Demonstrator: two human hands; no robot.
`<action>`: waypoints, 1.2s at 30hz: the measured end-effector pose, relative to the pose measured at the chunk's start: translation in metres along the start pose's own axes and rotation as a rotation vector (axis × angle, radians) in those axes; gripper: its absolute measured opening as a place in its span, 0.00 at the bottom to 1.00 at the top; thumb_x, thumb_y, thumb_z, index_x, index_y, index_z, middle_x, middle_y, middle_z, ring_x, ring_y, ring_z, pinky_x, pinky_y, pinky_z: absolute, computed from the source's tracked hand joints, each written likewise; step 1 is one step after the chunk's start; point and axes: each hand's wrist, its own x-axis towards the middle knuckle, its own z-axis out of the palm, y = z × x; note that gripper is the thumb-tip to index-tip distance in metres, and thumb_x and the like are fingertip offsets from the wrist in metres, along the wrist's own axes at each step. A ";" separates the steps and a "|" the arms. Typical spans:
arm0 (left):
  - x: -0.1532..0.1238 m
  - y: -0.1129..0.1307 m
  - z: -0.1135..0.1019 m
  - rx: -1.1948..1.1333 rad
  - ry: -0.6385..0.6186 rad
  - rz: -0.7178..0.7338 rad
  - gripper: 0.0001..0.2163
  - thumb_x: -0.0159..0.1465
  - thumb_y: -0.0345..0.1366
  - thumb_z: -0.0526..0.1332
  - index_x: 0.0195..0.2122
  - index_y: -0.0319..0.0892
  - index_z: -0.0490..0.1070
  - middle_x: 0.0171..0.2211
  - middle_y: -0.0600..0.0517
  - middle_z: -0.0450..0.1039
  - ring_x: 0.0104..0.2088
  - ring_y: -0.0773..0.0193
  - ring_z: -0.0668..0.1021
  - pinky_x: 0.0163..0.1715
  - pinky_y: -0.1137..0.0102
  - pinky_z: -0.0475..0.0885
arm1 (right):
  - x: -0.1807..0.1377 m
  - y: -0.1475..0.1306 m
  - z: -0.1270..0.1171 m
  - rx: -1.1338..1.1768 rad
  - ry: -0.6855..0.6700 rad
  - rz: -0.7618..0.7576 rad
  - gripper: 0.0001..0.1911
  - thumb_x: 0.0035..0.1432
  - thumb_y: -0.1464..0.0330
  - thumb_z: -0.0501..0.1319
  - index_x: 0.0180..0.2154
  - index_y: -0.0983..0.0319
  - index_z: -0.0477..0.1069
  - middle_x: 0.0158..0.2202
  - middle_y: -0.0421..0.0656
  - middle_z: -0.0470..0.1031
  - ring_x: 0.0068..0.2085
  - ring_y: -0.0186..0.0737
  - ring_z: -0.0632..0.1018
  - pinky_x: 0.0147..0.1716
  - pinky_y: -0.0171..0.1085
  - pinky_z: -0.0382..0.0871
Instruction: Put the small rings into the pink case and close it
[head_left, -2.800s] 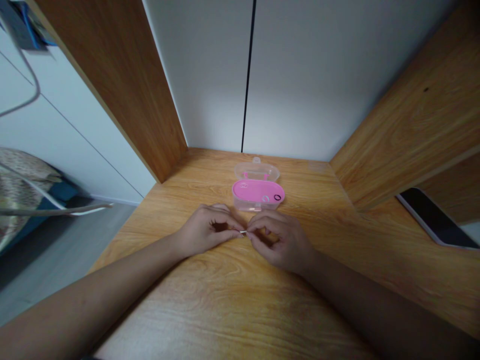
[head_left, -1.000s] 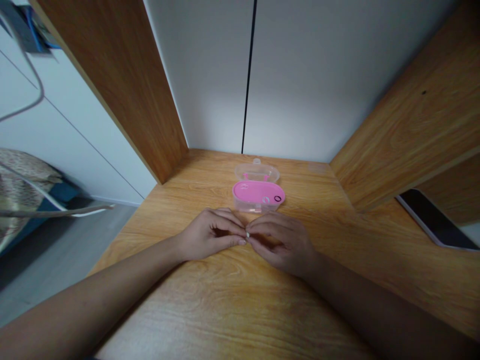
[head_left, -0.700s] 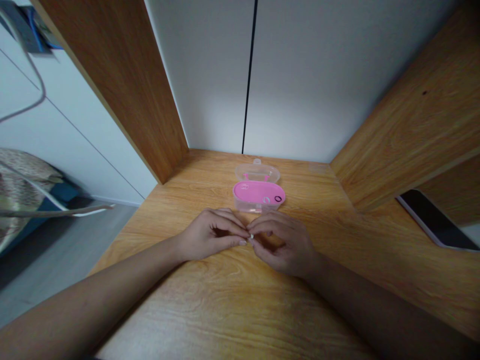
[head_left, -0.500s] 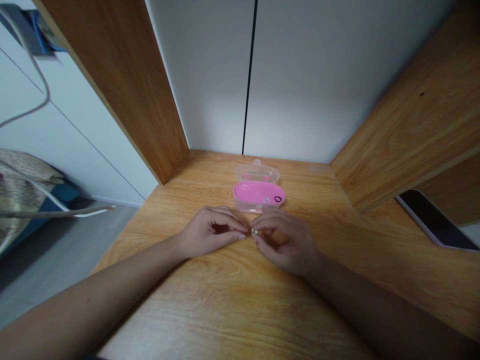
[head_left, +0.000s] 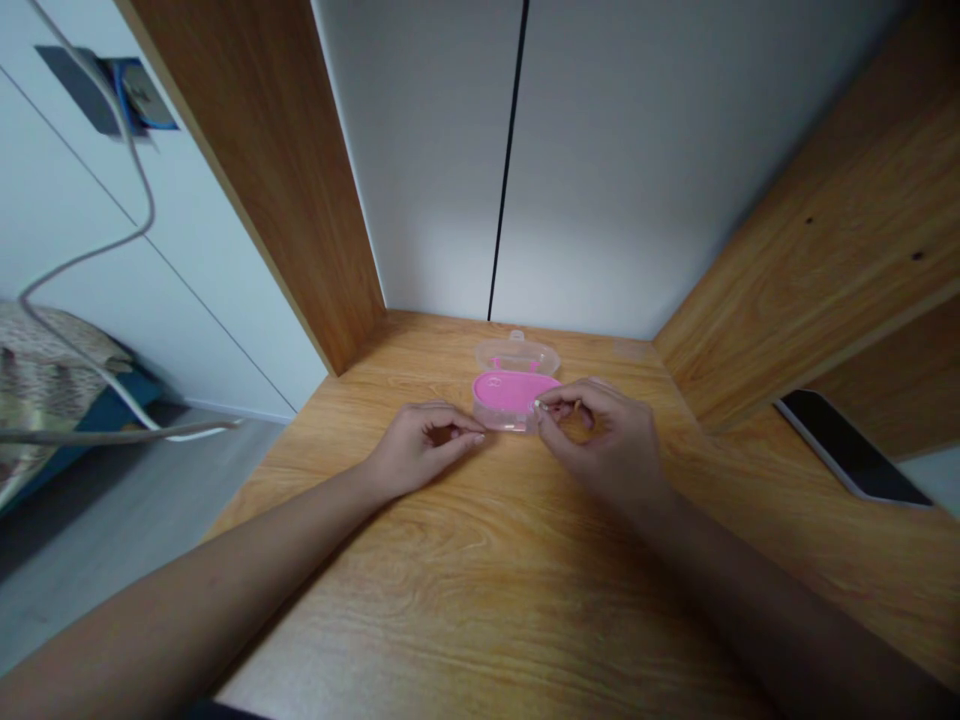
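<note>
Wooden desk (head_left: 465, 590) — white wall (head_left: 622, 170) (dim) — grey floor (head_left: 90, 540)

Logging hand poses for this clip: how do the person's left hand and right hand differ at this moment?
The right hand is raised at the front edge of the pink case, pinching a tiny pale object between thumb and forefinger. The left hand rests on the wooden desk short of the case; nothing shows in its loosely curled fingers. The right hand reaches further forward than the left. Both are bare, with fingertips pointing inward.

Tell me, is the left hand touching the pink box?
Apart. The head view shows bare wood between the left hand and the pink box.
</note>
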 end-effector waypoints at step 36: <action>0.000 -0.008 -0.002 0.352 0.067 -0.025 0.27 0.65 0.42 0.64 0.63 0.41 0.61 0.57 0.40 0.71 0.55 0.51 0.75 0.57 0.53 0.70 | -0.018 0.077 0.028 0.679 -0.187 0.572 0.74 0.36 0.56 0.79 0.72 0.57 0.33 0.69 0.59 0.56 0.68 0.53 0.64 0.67 0.56 0.54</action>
